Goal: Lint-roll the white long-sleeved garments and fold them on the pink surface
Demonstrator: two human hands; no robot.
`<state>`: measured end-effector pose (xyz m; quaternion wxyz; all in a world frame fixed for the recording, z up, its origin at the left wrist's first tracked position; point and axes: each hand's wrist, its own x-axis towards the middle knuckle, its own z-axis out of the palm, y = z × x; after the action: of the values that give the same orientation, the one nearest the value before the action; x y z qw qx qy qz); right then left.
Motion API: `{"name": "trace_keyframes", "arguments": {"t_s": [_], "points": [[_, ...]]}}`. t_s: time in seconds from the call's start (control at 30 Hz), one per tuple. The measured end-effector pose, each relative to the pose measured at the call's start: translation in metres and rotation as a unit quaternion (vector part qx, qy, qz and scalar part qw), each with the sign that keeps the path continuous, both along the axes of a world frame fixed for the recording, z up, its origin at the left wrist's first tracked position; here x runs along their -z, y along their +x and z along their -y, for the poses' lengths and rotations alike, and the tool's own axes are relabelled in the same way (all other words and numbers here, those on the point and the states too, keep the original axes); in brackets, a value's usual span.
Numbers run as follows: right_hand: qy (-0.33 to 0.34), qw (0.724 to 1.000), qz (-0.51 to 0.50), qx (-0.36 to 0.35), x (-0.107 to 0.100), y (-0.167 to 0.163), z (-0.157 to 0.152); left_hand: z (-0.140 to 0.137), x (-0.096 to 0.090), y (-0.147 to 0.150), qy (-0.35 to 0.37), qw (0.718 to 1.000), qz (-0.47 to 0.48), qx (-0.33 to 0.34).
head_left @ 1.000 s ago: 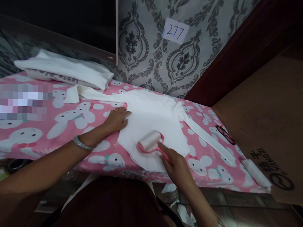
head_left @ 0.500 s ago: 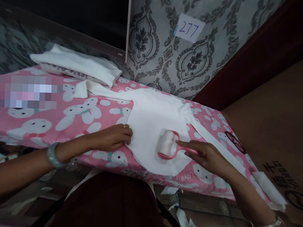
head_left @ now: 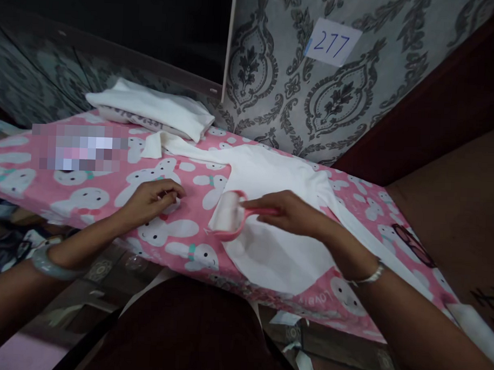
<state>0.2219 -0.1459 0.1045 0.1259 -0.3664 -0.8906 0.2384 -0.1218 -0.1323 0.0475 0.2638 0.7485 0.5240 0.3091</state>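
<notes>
A white long-sleeved shirt (head_left: 271, 175) lies spread out, sleeves stretched to both sides. My right hand (head_left: 290, 211) is closed round the pink handle of a lint roller (head_left: 228, 214), index finger stretched along it toward the frame. The white sticky roll is at the shirt's left edge, tilted; whether it touches the fabric I cannot tell. Off to the left, my left hand (head_left: 155, 200) hovers over the tablecloth, apart from the shirt, with its fingers loosely bent and nothing in them.
The pink rabbit-print tablecloth (head_left: 185, 207) covers the table. Folded white clothing (head_left: 152, 109) lies at the back, below a dark screen (head_left: 126, 29). Dark-rimmed glasses (head_left: 413, 245) lie at the right, near a white roll (head_left: 475, 328) and a cardboard box (head_left: 452, 214).
My right hand has moved the lint roller left across the shirt to its left edge. My left hand has let go of the shirt's edge and drawn away to the left.
</notes>
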Motion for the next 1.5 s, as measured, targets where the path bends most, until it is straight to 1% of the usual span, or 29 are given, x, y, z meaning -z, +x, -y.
{"name": "trace_keyframes", "arguments": {"t_s": [0.1,0.17,0.23,0.33,0.4,0.47,0.53,0.57,0.6,0.63,0.7,0.77,0.83,0.93,1.0,1.07,1.13,1.2,1.27,1.3,1.33,1.4,1.5], "points": [[0.013,0.995,0.05,0.085,-0.002,0.04,0.004,-0.003,0.007,0.001,-0.017,0.999,0.032,-0.017],[-0.002,0.992,0.073,0.101,0.002,0.049,0.006,-0.006,0.011,0.006,-0.034,0.998,0.05,-0.025],[-0.017,0.995,0.057,0.085,0.011,0.036,0.006,-0.009,0.013,0.013,-0.047,0.996,0.065,-0.036],[-0.011,0.999,0.007,0.053,0.026,-0.008,0.0,-0.016,0.015,0.02,-0.05,0.994,0.086,-0.046],[-0.012,0.999,-0.027,0.042,0.03,-0.031,-0.004,-0.019,0.014,0.018,-0.05,0.993,0.091,-0.058],[-0.021,0.997,-0.063,0.042,0.027,-0.033,-0.005,-0.019,0.013,0.014,-0.037,0.994,0.072,-0.078],[-0.023,0.995,-0.073,0.059,0.018,-0.011,0.001,-0.017,0.011,0.014,-0.006,0.997,0.026,-0.077],[-0.022,0.995,-0.062,0.076,0.012,0.006,0.006,-0.016,0.011,0.016,0.013,0.998,0.002,-0.055],[-0.022,0.994,-0.041,0.094,0.006,0.024,0.014,-0.014,0.01,0.021,0.032,0.999,-0.019,-0.015],[-0.026,0.993,-0.019,0.111,0.0,0.042,0.023,-0.013,0.01,0.028,0.053,0.997,-0.033,0.037],[-0.043,0.99,0.02,0.132,-0.009,0.069,0.043,-0.01,0.012,0.043,0.089,0.982,-0.052,0.156],[-0.061,0.988,0.044,0.135,-0.011,0.078,0.061,-0.008,0.016,0.057,0.108,0.96,-0.075,0.247],[-0.074,0.989,0.043,0.119,-0.004,0.068,0.072,-0.008,0.023,0.065,0.109,0.943,-0.105,0.295],[-0.069,0.995,0.004,0.07,0.015,0.032,0.069,-0.009,0.031,0.062,0.107,0.938,-0.114,0.309],[-0.057,0.997,-0.023,0.036,0.026,0.007,0.06,-0.01,0.033,0.054,0.092,0.946,-0.091,0.298],[-0.057,0.997,-0.049,0.012,0.033,-0.008,0.053,-0.01,0.032,0.045,0.056,0.959,-0.06,0.27],[-0.073,0.993,-0.09,0.016,0.034,-0.008,0.051,-0.012,0.028,0.04,0.007,0.975,-0.031,0.222],[-0.079,0.985,-0.139,0.07,0.035,0.005,0.055,-0.017,0.025,0.041,-0.03,0.986,-0.02,0.166],[-0.06,0.967,-0.185,0.163,0.038,0.026,0.062,-0.026,0.023,0.049,-0.036,0.991,-0.03,0.127],[-0.043,0.954,-0.202,0.215,0.04,0.037,0.064,-0.033,0.022,0.057,-0.025,0.991,-0.04,0.122],[-0.026,0.939,-0.216,0.267,0.042,0.049,0.066,-0.04,0.021,0.066,-0.007,0.99,-0.05,0.128],[0.001,0.905,-0.227,0.36,0.048,0.069,0.061,-0.057,0.018,0.092,0.04,0.983,-0.075,0.165],[0.054,0.865,-0.205,0.455,0.054,0.089,0.037,-0.081,0.014,0.14,0.111,0.957,-0.146,0.223]]}}
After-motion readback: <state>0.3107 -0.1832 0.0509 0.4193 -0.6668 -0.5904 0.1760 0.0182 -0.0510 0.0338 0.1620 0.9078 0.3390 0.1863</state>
